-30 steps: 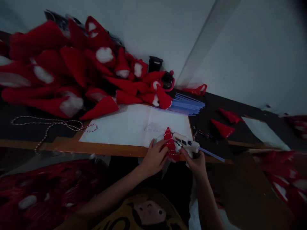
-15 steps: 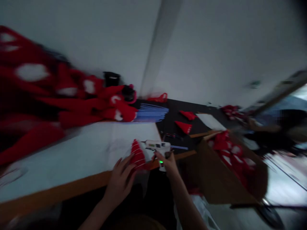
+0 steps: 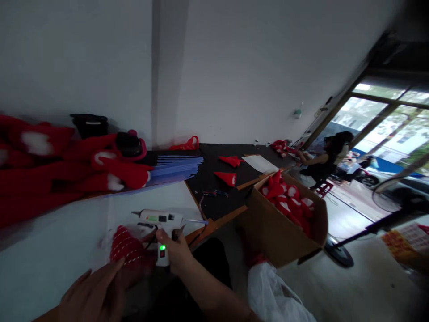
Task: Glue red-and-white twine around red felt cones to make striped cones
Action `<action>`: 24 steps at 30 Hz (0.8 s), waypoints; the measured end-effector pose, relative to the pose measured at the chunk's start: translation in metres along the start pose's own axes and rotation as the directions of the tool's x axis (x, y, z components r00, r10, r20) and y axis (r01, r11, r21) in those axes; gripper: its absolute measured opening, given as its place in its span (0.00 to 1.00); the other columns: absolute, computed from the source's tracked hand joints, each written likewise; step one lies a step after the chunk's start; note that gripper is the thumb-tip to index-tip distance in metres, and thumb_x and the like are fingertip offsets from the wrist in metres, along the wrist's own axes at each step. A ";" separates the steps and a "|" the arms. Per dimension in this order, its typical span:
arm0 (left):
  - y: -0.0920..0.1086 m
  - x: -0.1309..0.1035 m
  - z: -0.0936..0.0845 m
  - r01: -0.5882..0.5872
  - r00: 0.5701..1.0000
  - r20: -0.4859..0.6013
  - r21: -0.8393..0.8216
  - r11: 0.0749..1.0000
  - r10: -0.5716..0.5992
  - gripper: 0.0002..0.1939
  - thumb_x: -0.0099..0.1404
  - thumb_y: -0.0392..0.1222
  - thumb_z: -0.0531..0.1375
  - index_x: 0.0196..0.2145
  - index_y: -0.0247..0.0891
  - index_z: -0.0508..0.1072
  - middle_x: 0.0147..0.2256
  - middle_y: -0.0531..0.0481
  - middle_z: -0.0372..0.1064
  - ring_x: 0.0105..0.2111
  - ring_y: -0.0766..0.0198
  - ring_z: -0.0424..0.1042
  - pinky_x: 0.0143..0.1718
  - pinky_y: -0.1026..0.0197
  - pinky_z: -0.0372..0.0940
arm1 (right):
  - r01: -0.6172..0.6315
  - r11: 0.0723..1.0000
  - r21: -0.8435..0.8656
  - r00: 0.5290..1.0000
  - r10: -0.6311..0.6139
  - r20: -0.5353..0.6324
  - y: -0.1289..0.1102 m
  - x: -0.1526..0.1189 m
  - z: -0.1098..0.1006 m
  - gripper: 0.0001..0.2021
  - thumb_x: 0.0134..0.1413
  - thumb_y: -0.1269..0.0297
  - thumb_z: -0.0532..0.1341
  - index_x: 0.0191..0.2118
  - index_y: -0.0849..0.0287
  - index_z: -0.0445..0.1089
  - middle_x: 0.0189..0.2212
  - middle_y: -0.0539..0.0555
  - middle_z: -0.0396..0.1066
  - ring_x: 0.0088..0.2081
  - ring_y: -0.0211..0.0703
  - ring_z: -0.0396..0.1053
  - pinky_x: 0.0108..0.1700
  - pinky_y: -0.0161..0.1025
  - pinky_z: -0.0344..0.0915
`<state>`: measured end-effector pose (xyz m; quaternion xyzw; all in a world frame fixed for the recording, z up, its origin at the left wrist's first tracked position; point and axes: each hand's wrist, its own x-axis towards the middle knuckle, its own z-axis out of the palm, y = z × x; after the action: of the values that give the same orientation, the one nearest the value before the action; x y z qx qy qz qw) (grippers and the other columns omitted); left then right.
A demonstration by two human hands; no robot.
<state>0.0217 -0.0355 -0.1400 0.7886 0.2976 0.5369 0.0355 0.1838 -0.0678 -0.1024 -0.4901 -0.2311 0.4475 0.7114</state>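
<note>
My right hand (image 3: 177,252) grips the handle of a white hot glue gun (image 3: 161,219). A green light glows on its grip, its nozzle points left and a glue stick sticks out of its back. My left hand (image 3: 95,290), low in the view, is closed at the lower side of a red cone-shaped hat (image 3: 124,243) with white dashed lines. The hat stands just below the nozzle, apart from it, and its lower end is blurred. Beneath both is a white tabletop (image 3: 161,197).
Red hats with white trim (image 3: 77,165) are heaped at left beside blue-violet glue sticks (image 3: 177,167). Two red cones (image 3: 226,178) and pens lie on the dark table. At right stand a cardboard box (image 3: 278,237) of red hats, a fan (image 3: 385,210) and a seated person (image 3: 321,163).
My view has swung to the right, so hands, hat and glue gun appear farther left. My right hand still holds the glue gun, and my left hand stays at the hat.
</note>
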 end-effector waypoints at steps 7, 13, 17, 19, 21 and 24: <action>0.004 0.005 -0.004 -0.127 0.987 0.121 0.173 0.977 0.107 0.18 0.65 0.37 0.56 0.52 0.41 0.69 0.40 0.43 0.76 0.36 0.51 0.74 0.48 0.43 0.65 | 0.048 0.999 -0.008 0.994 -0.047 0.099 -0.017 -0.005 0.003 0.27 0.44 0.44 0.68 0.46 0.56 0.68 0.31 0.52 0.76 0.31 0.45 0.74 0.37 0.44 0.73; -0.004 0.007 -0.003 -0.243 0.937 0.264 0.017 0.970 0.230 0.15 0.65 0.35 0.56 0.49 0.43 0.70 0.40 0.47 0.77 0.39 0.51 0.75 0.50 0.45 0.61 | 0.079 0.989 -0.129 0.993 -0.089 -0.074 -0.028 -0.037 -0.047 0.25 0.40 0.42 0.69 0.37 0.58 0.71 0.30 0.53 0.76 0.32 0.47 0.75 0.37 0.43 0.73; -0.012 0.024 0.000 -0.267 0.927 0.276 0.011 0.964 0.254 0.15 0.65 0.34 0.56 0.49 0.44 0.71 0.41 0.47 0.78 0.42 0.51 0.74 0.51 0.44 0.59 | 0.053 0.985 -0.162 0.990 -0.073 -0.119 -0.034 -0.051 -0.065 0.26 0.38 0.43 0.70 0.38 0.58 0.72 0.31 0.53 0.77 0.30 0.47 0.75 0.37 0.45 0.74; -0.016 0.035 0.005 -0.240 0.937 0.268 0.037 0.970 0.222 0.15 0.66 0.35 0.56 0.49 0.43 0.72 0.40 0.46 0.77 0.42 0.50 0.74 0.52 0.43 0.58 | 0.050 0.982 -0.183 0.988 -0.076 -0.138 -0.037 -0.052 -0.069 0.26 0.38 0.43 0.70 0.38 0.58 0.72 0.32 0.54 0.77 0.31 0.48 0.76 0.37 0.46 0.75; -0.016 0.045 0.010 -0.204 0.943 0.278 0.040 0.978 0.185 0.14 0.66 0.37 0.56 0.49 0.42 0.72 0.41 0.45 0.77 0.43 0.51 0.73 0.53 0.43 0.57 | 0.049 0.977 -0.206 0.985 -0.081 -0.150 -0.040 -0.053 -0.071 0.25 0.39 0.43 0.70 0.38 0.58 0.72 0.33 0.54 0.78 0.33 0.49 0.76 0.38 0.47 0.74; -0.006 0.052 0.013 -0.141 0.940 0.314 -0.004 0.990 0.135 0.13 0.67 0.39 0.56 0.48 0.41 0.72 0.42 0.46 0.77 0.44 0.53 0.73 0.54 0.45 0.58 | 0.039 0.969 -0.243 0.990 -0.072 -0.125 -0.043 -0.061 -0.076 0.21 0.40 0.46 0.70 0.35 0.58 0.74 0.31 0.54 0.78 0.35 0.50 0.76 0.43 0.46 0.72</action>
<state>0.0428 -0.0007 -0.1051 0.8829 0.2372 0.4035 0.0372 0.2293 -0.1630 -0.0879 -0.5946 -0.2491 0.3624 0.6731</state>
